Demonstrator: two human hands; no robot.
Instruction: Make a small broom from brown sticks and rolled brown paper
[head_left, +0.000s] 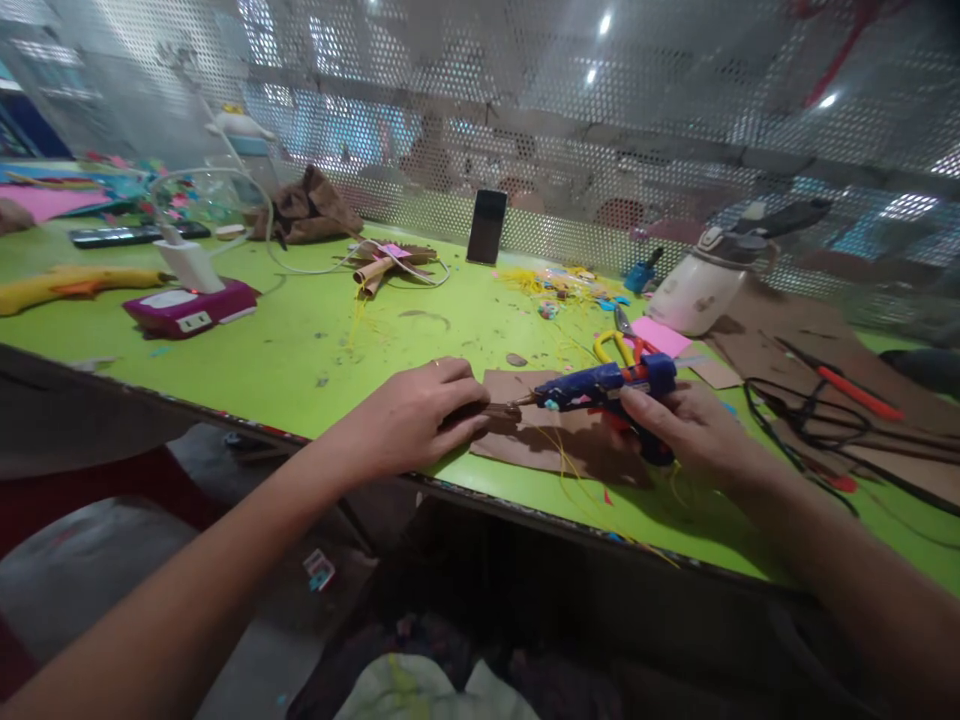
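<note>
My right hand (686, 425) is wrapped round a blue hot glue gun (581, 385) whose nozzle points left. The nozzle tip meets a small brown piece (504, 410) that my left hand (431, 410) pinches between its fingers; its exact kind is partly hidden by the fingers. Both hands are at the table's near edge, over a flat piece of brown cardboard (525, 445). Thin yellow strands (562, 455) trail over the cardboard beneath the glue gun. Just behind the glue gun lie yellow-handled scissors (613, 345).
On the green table (292, 360) a phone (487, 226) stands upright at the back. Left are a purple power socket (191, 308) and a white cable. A white bottle (701, 290), black cord (810, 425) and red-handled tool (859, 392) lie right. Perforated metal mesh (562, 130) rises behind.
</note>
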